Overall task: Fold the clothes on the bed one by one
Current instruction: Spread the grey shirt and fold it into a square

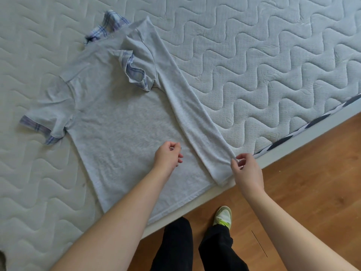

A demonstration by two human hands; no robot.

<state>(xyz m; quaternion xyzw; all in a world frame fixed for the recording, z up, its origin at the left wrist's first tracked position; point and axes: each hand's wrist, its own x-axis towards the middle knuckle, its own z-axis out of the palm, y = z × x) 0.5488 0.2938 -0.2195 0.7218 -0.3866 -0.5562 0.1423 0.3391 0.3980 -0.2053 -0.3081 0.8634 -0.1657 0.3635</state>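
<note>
A light grey polo shirt point(121, 122) with plaid collar and sleeve cuffs lies flat on the quilted white mattress point(254, 45). Its right side is folded inward as a long strip, with that sleeve point(136, 73) lying over the chest. The other sleeve point(46, 124) is spread out to the left. My right hand point(247, 171) pinches the hem corner of the folded strip at the bed's edge. My left hand point(169, 156) hovers over the lower body of the shirt, fingers loosely curled, holding nothing.
The bed's edge point(293, 141) runs diagonally from lower left to upper right, with a striped trim. Wooden floor point(312, 182) lies beyond it. My legs in black trousers and one shoe point(223, 217) stand close to the bed.
</note>
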